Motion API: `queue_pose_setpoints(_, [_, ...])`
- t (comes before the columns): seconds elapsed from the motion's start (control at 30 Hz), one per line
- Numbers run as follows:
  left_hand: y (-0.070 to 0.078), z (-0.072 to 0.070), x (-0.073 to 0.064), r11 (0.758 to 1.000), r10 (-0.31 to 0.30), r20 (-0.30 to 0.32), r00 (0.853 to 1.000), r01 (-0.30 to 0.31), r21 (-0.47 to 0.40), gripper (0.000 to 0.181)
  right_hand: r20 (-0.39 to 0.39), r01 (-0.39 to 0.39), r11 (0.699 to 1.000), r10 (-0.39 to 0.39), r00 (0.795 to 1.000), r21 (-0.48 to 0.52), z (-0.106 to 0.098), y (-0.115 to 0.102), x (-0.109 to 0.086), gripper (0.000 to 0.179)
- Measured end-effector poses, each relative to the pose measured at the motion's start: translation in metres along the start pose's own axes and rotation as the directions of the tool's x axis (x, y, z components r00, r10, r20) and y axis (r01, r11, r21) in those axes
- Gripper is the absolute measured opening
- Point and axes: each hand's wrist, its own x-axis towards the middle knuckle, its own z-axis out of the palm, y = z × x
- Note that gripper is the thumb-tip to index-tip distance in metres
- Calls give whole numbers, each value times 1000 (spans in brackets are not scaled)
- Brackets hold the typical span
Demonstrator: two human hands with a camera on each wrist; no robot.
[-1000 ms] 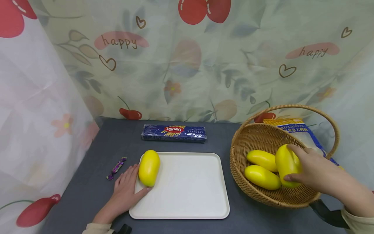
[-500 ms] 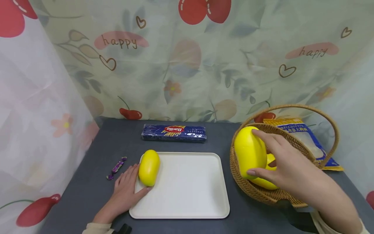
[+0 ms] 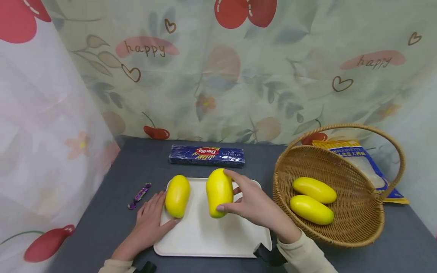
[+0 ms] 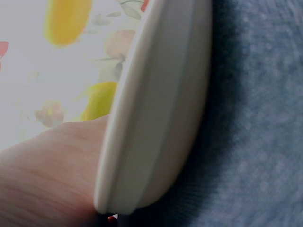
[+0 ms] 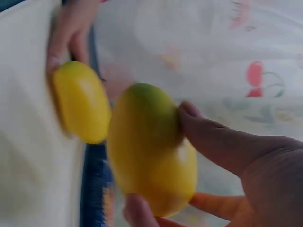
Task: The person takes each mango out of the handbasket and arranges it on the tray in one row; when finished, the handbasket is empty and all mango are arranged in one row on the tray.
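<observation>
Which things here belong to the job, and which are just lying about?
Likely in the job:
white rectangular tray
plump yellow mango-shaped fruit held over it by the right hand
similar yellow fruit on the tray, by the left hand
brown wicker basket
two slimmer yellow fruits inside

Apparently lying about:
flat blue spaghetti packet
purple twist-wrapped candy
blue-and-yellow plastic bag

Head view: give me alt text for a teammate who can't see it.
A right hand holds a yellow mango above a white tray, while the left hand rests at the tray's left edge beside a second mango. To the right, a wicker basket holds two more mangoes; a blue spaghetti pack lies behind the tray.
</observation>
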Motion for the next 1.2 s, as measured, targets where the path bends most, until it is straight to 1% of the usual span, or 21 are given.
queue_pose_setpoints(0.1, [0, 1, 0, 1000, -7, 14, 1000, 7, 4, 99, 11, 9, 999, -10, 1000, 54, 19, 12, 17, 92])
queue_pose_setpoints(0.17, [0, 0, 0, 1000, -13, 21, 1000, 13, -1, 99, 14, 11, 998, -12, 1000, 63, 30, 21, 27, 91])
queue_pose_setpoints(0.27, [0, -1, 1, 1000, -20, 26, 999, 20, -2, 100, 29, -8, 995, 5, 1000, 97, 43, 30, 40, 92])
queue_pose_setpoints(0.4, [0, -2, 1, 1000, -26, 31, 999, 26, 5, 101, 50, -39, 987, 31, 998, 157, 56, 39, 50, 93])
queue_pose_setpoints(0.5, [1, -2, 0, 1000, -25, 28, 999, 25, 5, 100, 57, -28, 986, 19, 998, 166, 64, 43, 54, 92])
queue_pose_setpoints(0.63, [2, -2, -1, 1000, -22, 22, 1000, 22, -1, 99, 59, -21, 991, 13, 998, 133, 71, 44, 57, 91])
queue_pose_setpoints(0.77, [3, -2, -1, 1000, -23, 24, 999, 23, -5, 98, 65, -35, 994, 28, 997, 107, 74, 44, 59, 91])
queue_pose_setpoints(0.93, [3, -2, 0, 999, -33, 34, 999, 33, -2, 98, 75, -40, 994, 33, 997, 99, 74, 42, 61, 93])
queue_pose_setpoints(1.2, [2, -1, 0, 999, -39, 46, 998, 40, -6, 99, 80, -22, 997, 17, 997, 71, 73, 42, 63, 93])
